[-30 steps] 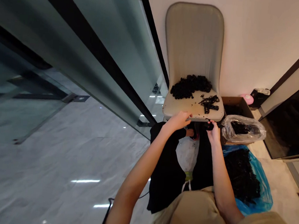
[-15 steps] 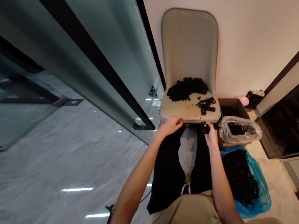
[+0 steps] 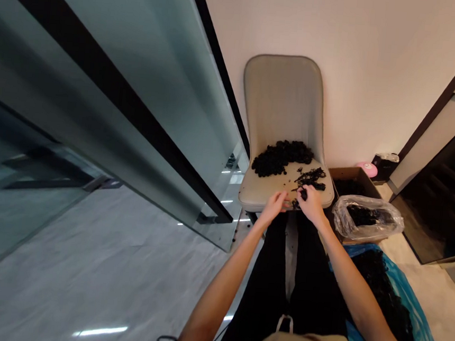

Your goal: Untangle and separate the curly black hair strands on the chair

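Observation:
At the front edge of the beige chair [image 3: 284,96] my two hands are close together. My right hand [image 3: 310,203] is closed on a small black piece [image 3: 302,194]. Just left of it, my left hand [image 3: 275,205] has its fingers loosely curled near the seat edge; whether anything small is between them cannot be made out. Behind them on the seat lies a large pile of small black pieces [image 3: 282,158]. A smaller tangle of thin black parts [image 3: 312,177] sits at the seat's right side, with tiny bits scattered around.
A cardboard box [image 3: 349,174], a clear plastic bag [image 3: 390,219] with black parts and a blue bag [image 3: 424,336] full of black parts stand right of the chair. A glass panel [image 3: 158,95] rises at the left.
Both hands have come closer together over the seat's front edge; the right hand moved left with the black item. The view has shifted, so the chair appears lower.

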Action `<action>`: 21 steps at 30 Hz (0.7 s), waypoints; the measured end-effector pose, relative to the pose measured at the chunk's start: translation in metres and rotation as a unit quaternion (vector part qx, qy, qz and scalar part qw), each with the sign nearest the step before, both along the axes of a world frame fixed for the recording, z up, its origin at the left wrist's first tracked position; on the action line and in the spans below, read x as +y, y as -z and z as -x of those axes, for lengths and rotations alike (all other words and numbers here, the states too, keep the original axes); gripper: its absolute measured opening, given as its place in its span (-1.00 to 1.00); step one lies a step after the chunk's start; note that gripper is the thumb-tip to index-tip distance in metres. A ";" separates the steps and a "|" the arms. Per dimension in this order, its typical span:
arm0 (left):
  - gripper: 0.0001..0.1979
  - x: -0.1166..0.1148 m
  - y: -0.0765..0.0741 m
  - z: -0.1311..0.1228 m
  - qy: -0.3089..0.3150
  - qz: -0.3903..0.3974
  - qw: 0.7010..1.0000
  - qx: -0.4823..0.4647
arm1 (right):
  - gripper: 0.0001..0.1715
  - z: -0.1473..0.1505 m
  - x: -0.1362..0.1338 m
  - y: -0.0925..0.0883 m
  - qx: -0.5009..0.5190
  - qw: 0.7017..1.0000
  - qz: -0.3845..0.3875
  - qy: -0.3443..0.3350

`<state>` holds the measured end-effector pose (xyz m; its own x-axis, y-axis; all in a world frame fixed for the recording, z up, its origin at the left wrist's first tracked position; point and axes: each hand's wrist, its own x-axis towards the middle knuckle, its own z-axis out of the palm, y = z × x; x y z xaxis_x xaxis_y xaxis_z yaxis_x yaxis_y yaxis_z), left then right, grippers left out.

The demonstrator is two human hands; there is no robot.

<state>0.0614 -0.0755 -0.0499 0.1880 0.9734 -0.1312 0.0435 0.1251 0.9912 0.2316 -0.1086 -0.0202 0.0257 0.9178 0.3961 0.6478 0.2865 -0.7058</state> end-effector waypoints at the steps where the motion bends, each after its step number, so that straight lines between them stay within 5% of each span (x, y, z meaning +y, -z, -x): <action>1: -0.55 0.007 0.001 -0.014 0.022 0.052 0.997 -0.059 | -0.65 -0.002 0.013 -0.007 -0.064 0.998 -0.018 0.003; 4: -0.50 0.039 -0.002 -0.055 0.064 0.119 0.986 -0.099 | -0.51 -0.017 0.051 -0.025 -0.228 0.971 0.030 -0.062; 8: -0.76 0.086 -0.022 -0.089 0.012 -0.019 1.000 -0.018 | -0.47 -0.050 0.086 -0.039 -0.263 0.960 0.056 -0.072; 11: -0.92 0.102 -0.027 -0.085 0.007 -0.086 0.996 0.000 | -0.36 -0.070 0.099 -0.042 -0.250 0.965 0.030 -0.080; 13: -0.98 0.103 -0.016 -0.072 -0.008 -0.150 0.988 0.025 | -0.27 -0.078 0.101 -0.039 -0.245 0.966 0.021 -0.081; 16: -0.91 0.099 0.013 -0.047 -0.065 -0.315 0.929 0.184 | -0.18 -0.082 0.101 -0.025 -0.252 0.965 -0.007 -0.071; 21: -0.86 0.104 0.047 -0.029 -0.168 -0.312 0.902 0.247 | -0.15 -0.077 0.107 0.009 -0.269 0.963 -0.001 0.021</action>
